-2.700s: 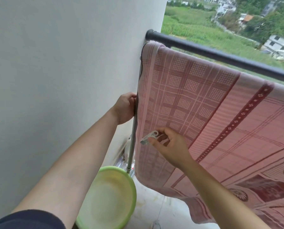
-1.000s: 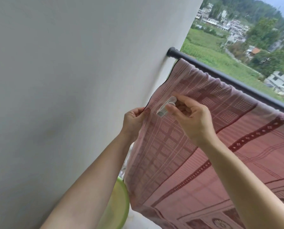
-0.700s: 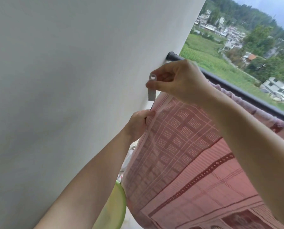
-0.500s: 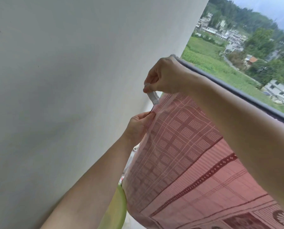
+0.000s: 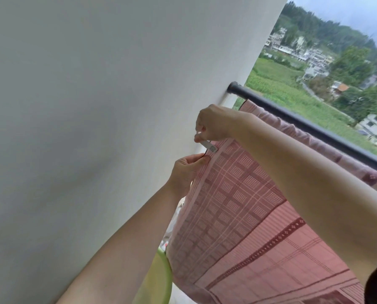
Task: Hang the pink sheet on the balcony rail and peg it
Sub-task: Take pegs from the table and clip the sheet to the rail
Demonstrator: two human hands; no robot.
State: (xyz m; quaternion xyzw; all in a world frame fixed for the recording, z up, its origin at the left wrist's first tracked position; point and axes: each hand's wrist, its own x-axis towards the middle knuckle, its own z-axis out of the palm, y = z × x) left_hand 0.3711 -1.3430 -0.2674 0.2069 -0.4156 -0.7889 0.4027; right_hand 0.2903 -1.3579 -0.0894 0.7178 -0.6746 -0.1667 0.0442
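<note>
The pink patterned sheet (image 5: 244, 207) hangs over the dark balcony rail (image 5: 303, 125), which meets the white wall at its left end. My left hand (image 5: 186, 171) pinches the sheet's left edge just below the rail. My right hand (image 5: 216, 123) holds a small white peg (image 5: 210, 147) by its top, and the peg's jaws touch the sheet's edge right above my left fingers. Whether the jaws are closed on the cloth is unclear.
A white wall (image 5: 95, 106) fills the left side, close to both hands. A green basin (image 5: 159, 279) sits low on the floor beneath the sheet's left corner. Fields and houses lie beyond the rail.
My right hand rose with the peg from in front of the sheet to the top left edge, then lowered the peg onto the edge. My left hand slid up the edge and kept its pinch.
</note>
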